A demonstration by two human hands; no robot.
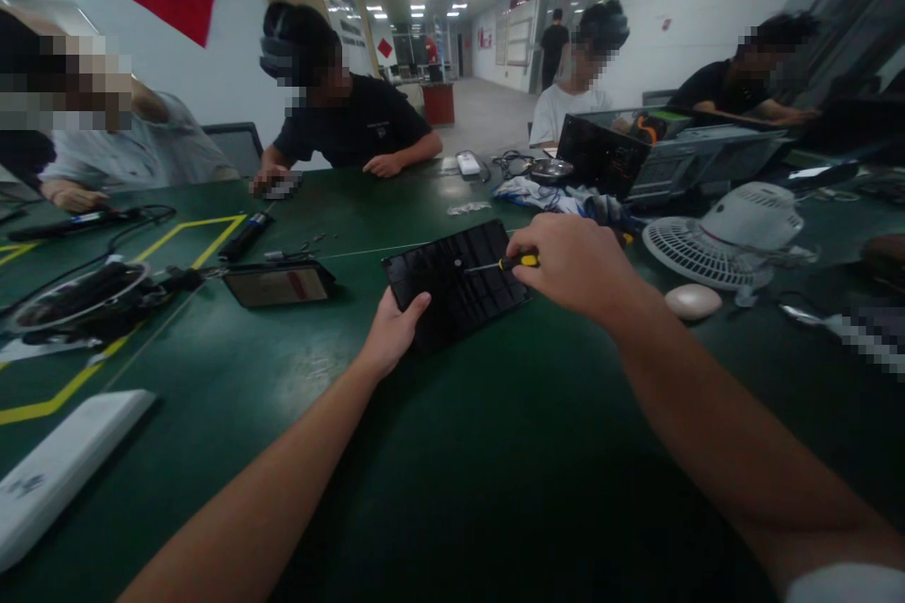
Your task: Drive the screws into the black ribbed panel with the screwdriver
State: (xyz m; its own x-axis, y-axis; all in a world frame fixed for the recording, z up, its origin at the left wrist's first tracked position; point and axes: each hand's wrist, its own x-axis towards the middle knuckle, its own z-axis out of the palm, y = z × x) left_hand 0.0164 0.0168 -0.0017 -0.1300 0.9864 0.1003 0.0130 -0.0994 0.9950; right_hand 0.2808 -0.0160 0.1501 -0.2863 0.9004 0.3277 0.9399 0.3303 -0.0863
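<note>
Left hand (393,333) clamped on near-left corner of black ribbed plastic panel (487,297), held over green table (339,471); right hand (576,264) gripping yellow-and-black screwdriver (521,261), its tip at the panel; panel probably light, stiff, slick, crackable if pressed; best held by its edges; count: one panel, one screwdriver, two hands

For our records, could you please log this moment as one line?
left hand: holding black panel | right hand: holding screwdriver, shaft over panel
</note>
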